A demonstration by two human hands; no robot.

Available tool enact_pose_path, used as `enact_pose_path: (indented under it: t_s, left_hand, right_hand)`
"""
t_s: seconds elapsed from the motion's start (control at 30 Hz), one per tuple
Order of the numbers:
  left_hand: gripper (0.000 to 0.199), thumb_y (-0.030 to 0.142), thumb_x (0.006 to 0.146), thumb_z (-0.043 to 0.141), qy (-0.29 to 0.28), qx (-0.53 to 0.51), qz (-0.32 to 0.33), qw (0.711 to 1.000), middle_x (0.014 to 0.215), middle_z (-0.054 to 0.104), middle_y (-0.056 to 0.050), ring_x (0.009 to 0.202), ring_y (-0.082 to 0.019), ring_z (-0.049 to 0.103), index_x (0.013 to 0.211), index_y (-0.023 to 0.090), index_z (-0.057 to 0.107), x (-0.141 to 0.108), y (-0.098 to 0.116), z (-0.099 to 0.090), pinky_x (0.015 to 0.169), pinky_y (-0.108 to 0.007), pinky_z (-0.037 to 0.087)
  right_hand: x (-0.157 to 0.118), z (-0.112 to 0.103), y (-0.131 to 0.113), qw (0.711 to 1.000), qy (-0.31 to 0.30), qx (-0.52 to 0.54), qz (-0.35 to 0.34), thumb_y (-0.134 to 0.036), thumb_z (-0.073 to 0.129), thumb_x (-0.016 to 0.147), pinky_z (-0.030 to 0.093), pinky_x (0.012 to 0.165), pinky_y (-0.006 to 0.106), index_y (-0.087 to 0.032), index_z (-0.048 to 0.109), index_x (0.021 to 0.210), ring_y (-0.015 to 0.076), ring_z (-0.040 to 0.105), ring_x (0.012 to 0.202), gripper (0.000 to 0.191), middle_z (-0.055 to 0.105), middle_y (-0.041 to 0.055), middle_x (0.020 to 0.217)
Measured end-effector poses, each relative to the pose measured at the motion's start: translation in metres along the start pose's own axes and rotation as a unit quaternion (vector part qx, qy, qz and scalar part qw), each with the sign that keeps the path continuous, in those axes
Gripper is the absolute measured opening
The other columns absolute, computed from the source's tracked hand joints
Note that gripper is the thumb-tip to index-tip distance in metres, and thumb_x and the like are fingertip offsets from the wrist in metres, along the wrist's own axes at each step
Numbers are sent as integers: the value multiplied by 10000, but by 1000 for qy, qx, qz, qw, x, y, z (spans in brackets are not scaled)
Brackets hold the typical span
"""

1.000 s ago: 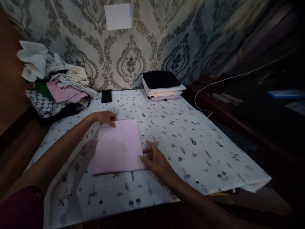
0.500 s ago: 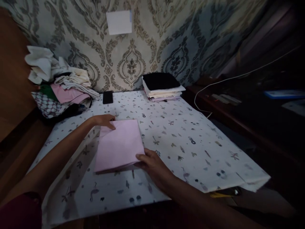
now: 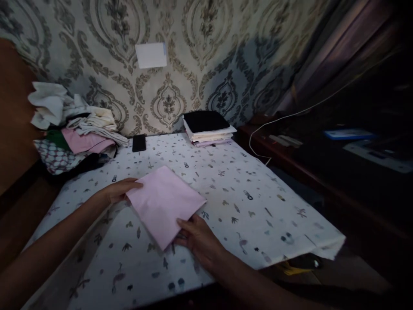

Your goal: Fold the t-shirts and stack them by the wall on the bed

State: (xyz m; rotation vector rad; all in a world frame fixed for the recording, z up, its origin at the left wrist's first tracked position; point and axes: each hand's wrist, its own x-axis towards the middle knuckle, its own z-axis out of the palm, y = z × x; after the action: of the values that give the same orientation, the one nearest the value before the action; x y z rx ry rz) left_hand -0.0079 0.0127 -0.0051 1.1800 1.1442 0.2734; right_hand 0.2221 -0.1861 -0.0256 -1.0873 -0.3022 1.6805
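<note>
A pale pink folded cloth [image 3: 166, 204], flat and square, is held between my two hands over the patterned sheet, turned so one corner points toward me. My left hand [image 3: 124, 189] grips its left corner, thumb on top and the other fingers mostly hidden beneath. At the near right edge, my right hand [image 3: 196, 239] pinches the cloth between thumb and fingers. Whether the cloth touches the sheet below, I cannot tell.
The printed white sheet [image 3: 258, 224] covers the table. At the back left lies a heap of crumpled clothes [image 3: 74, 129], beside a black phone [image 3: 139, 143]. A folded stack with a black top [image 3: 206, 122] stands by the wall. A white cable [image 3: 290, 115] runs along the right.
The pink cloth has been rotated from nearly square-on to a diamond angle, with both hands still on it. My left hand has come nearer. The camera view has tilted up slightly.
</note>
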Motion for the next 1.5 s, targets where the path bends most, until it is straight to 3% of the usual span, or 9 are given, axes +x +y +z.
enact_pose_path:
  t_s: [0.53, 0.7, 0.83, 0.93, 1.0, 1.1, 1.2, 1.33, 1.5]
  left_hand:
    - [637, 380, 427, 953, 70, -5, 81, 994, 863, 731, -39, 680, -162, 659, 968, 158, 699, -10, 34, 4, 626, -256, 533]
    - [670, 395, 369, 957, 96, 27, 29, 995, 814, 727, -28, 690, -185, 667, 932, 159, 680, -10, 25, -15, 612, -271, 523]
    - [613, 354, 405, 948, 110, -58, 48, 991, 883, 737, -46, 790, -204, 685, 908, 163, 655, -23, 3, -11, 704, -292, 552]
    - [623, 294, 422, 927, 153, -105, 101, 977, 914, 729, -57, 789, -207, 682, 947, 161, 620, -35, -7, 5, 694, -303, 551]
    - [658, 295, 459, 893, 193, -112, 163, 961, 906, 716, -40, 761, -200, 673, 1024, 173, 578, -43, -11, 20, 658, -297, 531]
    - [652, 339, 580, 816, 236, -58, 259, 935, 851, 683, 4, 720, -179, 641, 1137, 205, 505, -55, -14, 43, 629, -275, 485]
    - [556, 329, 713, 725, 284, 42, 312, 906, 862, 657, 19, 757, -163, 618, 1201, 228, 477, -65, -22, 60, 700, -281, 475]
    - [556, 315, 770, 691, 303, 68, 302, 901, 1074, 667, -37, 940, -191, 636, 1263, 240, 445, -74, -44, 66, 827, -314, 492]
    - [598, 374, 693, 798, 174, -43, 151, 972, 1193, 692, -91, 1038, -268, 662, 1224, 222, 569, -95, -64, 65, 875, -370, 530]
  right_hand:
    - [-15, 12, 12, 998, -32, 31, -52, -313, 862, 659, 578, 819, 389, -223, 535, 1251, 234, 724, 908, 682, 710, 93, 1096]
    - [-28, 30, 38, 987, -142, -9, 76, -345, 803, 734, 573, 797, 380, -271, 631, 1057, 215, 736, 872, 373, 731, 32, 992]
    - [-24, 31, 5, 894, -321, -247, 192, -487, 699, 774, 565, 630, 361, -211, 676, 764, 254, 735, 733, 277, 727, 46, 749]
    - [10, 47, -43, 827, -277, -479, -100, -442, 610, 849, 564, 770, 404, -171, 708, 892, 257, 723, 856, 291, 751, 105, 916]
    - [48, 69, -71, 711, -239, -592, -294, -302, 610, 859, 425, 1063, 493, -144, 645, 1233, 303, 564, 1272, 407, 623, 173, 1352]
    - [108, 104, -97, 563, -303, -691, -337, -220, 773, 694, 265, 1177, 515, -116, 442, 1462, 352, 286, 1479, 843, 367, 211, 1580]
    - [144, 127, -105, 494, -410, -718, -267, -182, 750, 672, 452, 1009, 421, -122, 617, 1264, 323, 563, 1228, 610, 638, 156, 1313]
    - [151, 126, -111, 517, -492, -679, -174, -213, 661, 731, 482, 676, 265, -117, 707, 867, 200, 636, 779, 173, 696, 27, 803]
    - [133, 103, -125, 609, -490, -598, -180, -369, 691, 770, 469, 661, 244, -109, 708, 897, 194, 625, 812, 289, 700, 41, 873]
